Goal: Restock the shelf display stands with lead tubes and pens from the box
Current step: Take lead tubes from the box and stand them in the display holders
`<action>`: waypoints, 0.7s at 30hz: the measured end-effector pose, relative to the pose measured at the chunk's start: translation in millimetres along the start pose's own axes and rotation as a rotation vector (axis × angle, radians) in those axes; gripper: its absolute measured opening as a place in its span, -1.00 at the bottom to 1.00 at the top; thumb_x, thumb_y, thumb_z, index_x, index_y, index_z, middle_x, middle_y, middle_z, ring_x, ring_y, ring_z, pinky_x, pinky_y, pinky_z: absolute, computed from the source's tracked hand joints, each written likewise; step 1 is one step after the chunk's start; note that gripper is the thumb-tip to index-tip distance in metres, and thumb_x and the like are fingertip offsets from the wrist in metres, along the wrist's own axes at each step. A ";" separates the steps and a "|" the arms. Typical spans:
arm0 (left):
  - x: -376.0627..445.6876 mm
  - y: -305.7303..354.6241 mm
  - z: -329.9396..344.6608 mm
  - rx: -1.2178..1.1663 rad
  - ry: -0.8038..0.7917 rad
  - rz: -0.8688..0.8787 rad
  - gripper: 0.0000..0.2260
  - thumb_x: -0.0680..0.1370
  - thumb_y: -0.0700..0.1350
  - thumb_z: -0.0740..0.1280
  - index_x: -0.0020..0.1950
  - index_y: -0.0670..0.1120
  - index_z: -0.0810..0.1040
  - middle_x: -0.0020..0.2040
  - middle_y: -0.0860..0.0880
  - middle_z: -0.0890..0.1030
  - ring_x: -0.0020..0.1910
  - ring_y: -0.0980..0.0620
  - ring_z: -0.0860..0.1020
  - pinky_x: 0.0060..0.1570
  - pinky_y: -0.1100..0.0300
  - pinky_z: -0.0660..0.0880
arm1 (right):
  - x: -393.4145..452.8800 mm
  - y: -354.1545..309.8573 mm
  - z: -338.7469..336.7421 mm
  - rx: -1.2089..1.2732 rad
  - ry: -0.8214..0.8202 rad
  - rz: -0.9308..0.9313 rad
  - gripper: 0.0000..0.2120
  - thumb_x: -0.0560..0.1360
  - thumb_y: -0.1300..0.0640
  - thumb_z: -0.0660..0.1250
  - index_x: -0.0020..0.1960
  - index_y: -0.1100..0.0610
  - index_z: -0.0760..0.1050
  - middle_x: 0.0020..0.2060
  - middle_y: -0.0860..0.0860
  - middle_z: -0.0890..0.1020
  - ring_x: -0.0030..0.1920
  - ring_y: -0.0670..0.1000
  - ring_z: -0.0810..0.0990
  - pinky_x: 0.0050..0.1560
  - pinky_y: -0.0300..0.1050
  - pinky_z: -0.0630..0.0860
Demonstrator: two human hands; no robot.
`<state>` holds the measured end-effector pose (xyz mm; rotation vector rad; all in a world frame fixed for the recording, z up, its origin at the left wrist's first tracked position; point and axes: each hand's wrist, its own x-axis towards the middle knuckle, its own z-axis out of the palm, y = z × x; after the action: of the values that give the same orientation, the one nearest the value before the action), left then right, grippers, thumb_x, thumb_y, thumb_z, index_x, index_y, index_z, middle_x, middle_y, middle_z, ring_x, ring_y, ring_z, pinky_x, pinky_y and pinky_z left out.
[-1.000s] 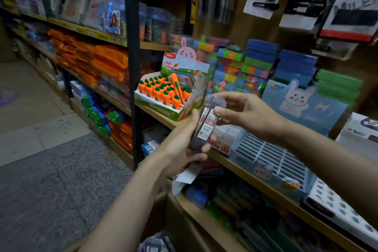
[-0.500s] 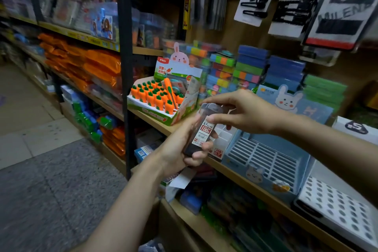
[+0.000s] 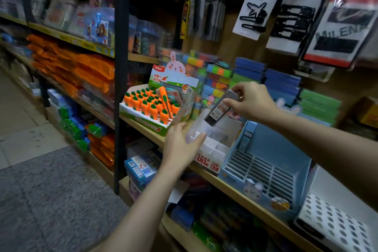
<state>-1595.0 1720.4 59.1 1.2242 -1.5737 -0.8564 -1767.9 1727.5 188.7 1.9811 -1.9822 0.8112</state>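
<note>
Right hand (image 3: 251,100) pinched the lead tube (image 3: 219,109) tilted just above the white divider stand (image 3: 212,145). Left hand (image 3: 180,145), fingers spread, steadied the stand's front-left edge. Risk: the tilted tube could catch a divider or land in the wrong cell.

The white divided stand (image 3: 212,145) sat on the wooden shelf (image 3: 241,188), open from above, though the right hand (image 3: 251,100) with its lead tube (image 3: 219,109) hung over the back cells. The left hand (image 3: 182,145) lay against its left front corner, closing that side. The carrot display box (image 3: 151,108) stood just beside it on the left, the blue slotted stand (image 3: 263,172) touching on the right. Behind, stacked coloured boxes (image 3: 216,82) walled off the rear. Hanging cards (image 3: 255,10) overhead were well above. The front approach from the aisle lay open.
</note>
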 end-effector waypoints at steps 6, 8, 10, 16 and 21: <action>-1.8 -10.1 17.1 -0.099 -0.019 0.021 -0.62 0.49 0.09 0.40 0.27 0.02 0.47 0.11 0.07 0.56 0.13 0.05 0.51 0.00 0.20 0.39 | 2.1 -5.0 31.4 0.009 -0.009 -0.002 -0.73 0.46 0.00 0.46 0.04 0.15 0.56 -0.10 0.11 0.66 -0.09 0.11 0.64 -0.04 0.04 0.59; -1.4 -12.7 16.7 -0.153 -0.030 0.025 -0.69 0.49 0.06 0.41 0.20 0.09 0.48 0.01 0.20 0.54 0.02 0.18 0.53 -0.10 0.34 0.42 | 4.1 -5.6 38.3 0.012 -0.064 -0.004 -0.73 0.46 0.02 0.45 0.04 0.18 0.55 -0.10 0.12 0.66 -0.10 0.13 0.65 -0.03 0.09 0.59; -1.4 -14.7 16.0 -0.202 -0.050 0.026 -0.74 0.49 0.04 0.42 0.12 0.17 0.44 -0.10 0.30 0.51 -0.14 0.41 0.51 -0.27 0.53 0.39 | 4.7 -6.3 45.2 -0.014 -0.116 0.001 -0.71 0.46 0.01 0.46 0.05 0.18 0.53 -0.10 0.12 0.65 -0.09 0.13 0.64 -0.03 0.09 0.59; 1.9 -19.4 15.2 -0.267 -0.081 0.013 -0.63 0.49 0.05 0.43 0.27 0.03 0.50 0.03 0.19 0.57 0.02 0.23 0.55 -0.09 0.38 0.45 | 0.9 -6.6 64.7 -0.063 -0.155 -0.004 -0.62 0.39 -0.02 0.52 0.01 0.08 0.38 -0.16 0.09 0.60 -0.09 0.14 0.59 -0.16 -0.01 0.51; -0.4 -21.2 15.1 -0.300 -0.081 0.021 -0.67 0.49 0.05 0.43 0.23 0.06 0.53 -0.02 0.21 0.60 -0.03 0.30 0.56 -0.10 0.37 0.49 | -3.5 -8.8 78.0 -0.015 -0.075 -0.017 -0.64 0.32 0.01 0.57 -0.07 0.10 0.45 -0.16 0.06 0.62 -0.10 0.10 0.60 -0.15 0.02 0.56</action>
<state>-1602.7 1715.1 34.7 0.9677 -1.4553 -1.0958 -1741.7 1690.1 124.7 2.0453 -2.0031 0.7265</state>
